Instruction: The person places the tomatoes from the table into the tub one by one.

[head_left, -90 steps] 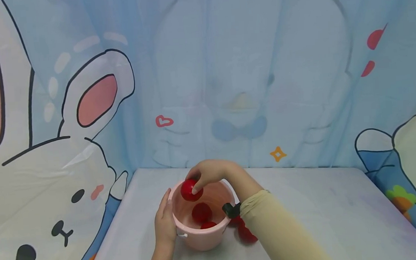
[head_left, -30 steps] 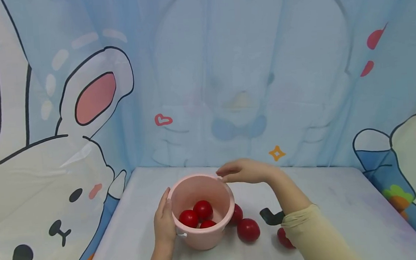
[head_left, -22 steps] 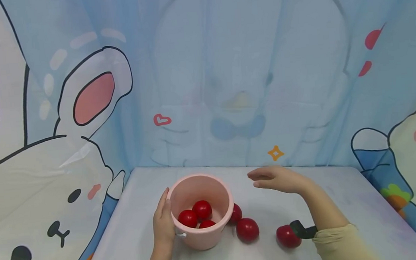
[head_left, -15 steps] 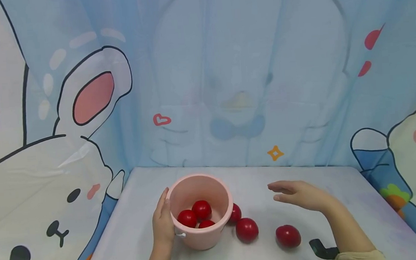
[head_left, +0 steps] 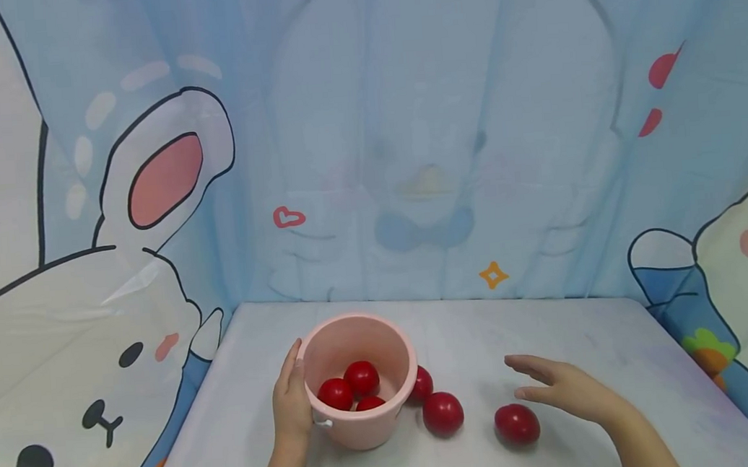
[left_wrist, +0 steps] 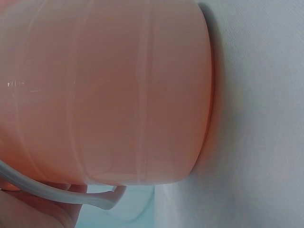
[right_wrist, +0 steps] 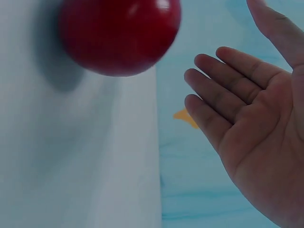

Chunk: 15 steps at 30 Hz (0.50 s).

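Observation:
A pink bucket [head_left: 362, 433] stands upright on the table, and its white handle [left_wrist: 52, 192] shows in the left wrist view. Inside it lie 3 bright red balls or round fruits [head_left: 361, 378]. My left hand [head_left: 291, 406] rests against the bucket's left side, fingers fairly straight. Over to the right, my right hand [head_left: 570, 390] hovers beside a glossy dark red round fruit [head_left: 517, 424], with fingers extended, thumb apart and nothing held. In the right wrist view a gap separates the palm from this fruit.
Another dark red round fruit [head_left: 443, 414] lies just right of the bucket. Behind it a further one [head_left: 421, 385] is partly hidden by the bucket. The white table [head_left: 466, 335] ends at a blue cartoon curtain [head_left: 424, 114] at the back.
The right hand released a red ball into the bucket, then moved right and toward the near side, beside the rightmost fruit. The left hand stayed at the bucket.

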Available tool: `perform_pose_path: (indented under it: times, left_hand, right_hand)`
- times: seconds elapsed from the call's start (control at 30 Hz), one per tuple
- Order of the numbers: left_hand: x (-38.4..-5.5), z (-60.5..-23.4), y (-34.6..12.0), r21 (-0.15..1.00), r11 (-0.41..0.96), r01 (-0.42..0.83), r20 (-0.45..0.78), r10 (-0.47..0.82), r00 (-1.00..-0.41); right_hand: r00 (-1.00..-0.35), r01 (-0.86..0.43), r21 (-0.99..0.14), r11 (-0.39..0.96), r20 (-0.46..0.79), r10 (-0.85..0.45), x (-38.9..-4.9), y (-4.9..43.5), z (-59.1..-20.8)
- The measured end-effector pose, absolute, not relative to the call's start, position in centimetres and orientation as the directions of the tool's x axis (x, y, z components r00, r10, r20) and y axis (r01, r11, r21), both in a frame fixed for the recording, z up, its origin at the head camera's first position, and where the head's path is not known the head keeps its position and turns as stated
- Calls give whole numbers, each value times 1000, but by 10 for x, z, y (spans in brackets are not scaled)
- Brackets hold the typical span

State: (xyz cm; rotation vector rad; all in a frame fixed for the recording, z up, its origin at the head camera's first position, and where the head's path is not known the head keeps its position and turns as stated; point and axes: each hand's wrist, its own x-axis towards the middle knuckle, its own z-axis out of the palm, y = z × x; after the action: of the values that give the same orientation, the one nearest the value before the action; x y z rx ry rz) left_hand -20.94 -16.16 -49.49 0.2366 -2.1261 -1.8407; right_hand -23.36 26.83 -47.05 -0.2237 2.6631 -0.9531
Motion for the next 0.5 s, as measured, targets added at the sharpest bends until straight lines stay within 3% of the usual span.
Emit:
perform_pose_path:
  times: [0.5]
  left_hand:
    - [-210, -495, -161, 984, 158, 83, 132, -334, -933]
  right_hand:
    - [-945, 1, -667, 745, -244, -217, -222, 269, -506]
